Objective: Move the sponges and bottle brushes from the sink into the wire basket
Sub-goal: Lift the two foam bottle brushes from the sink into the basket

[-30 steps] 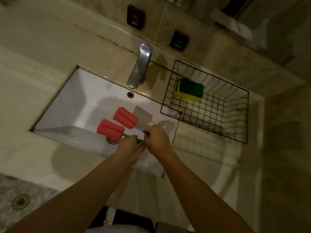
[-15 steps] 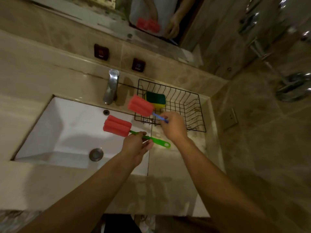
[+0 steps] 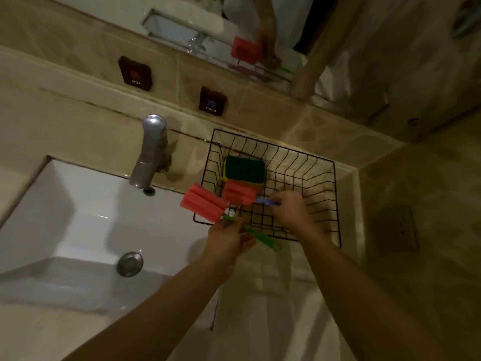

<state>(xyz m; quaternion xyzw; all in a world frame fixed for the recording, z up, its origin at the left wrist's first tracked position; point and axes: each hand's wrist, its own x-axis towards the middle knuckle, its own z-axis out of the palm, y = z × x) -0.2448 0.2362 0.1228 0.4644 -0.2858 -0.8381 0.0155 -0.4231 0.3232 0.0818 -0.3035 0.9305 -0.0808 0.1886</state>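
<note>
My left hand (image 3: 229,239) grips the green-handled bottle brush (image 3: 204,203); its red foam head hangs over the left rim of the black wire basket (image 3: 322,165). My right hand (image 3: 290,209) is inside the basket, closed on the blue-handled bottle brush (image 3: 238,194), whose red head lies low beside a green and yellow sponge (image 3: 244,169) at the basket's back left. The white sink (image 3: 78,217) shows no sponges or brushes.
A chrome tap (image 3: 149,152) stands behind the sink, left of the basket. Hot and cold plates (image 3: 212,101) sit on the tiled wall. A mirror (image 3: 234,29) above reflects the hands. A drain plug (image 3: 129,263) sits in the sink floor.
Both brushes have left the sink and travelled right. My right hand has lowered the blue-handled brush into the basket; my left hand has brought the green-handled brush to the basket's left rim.
</note>
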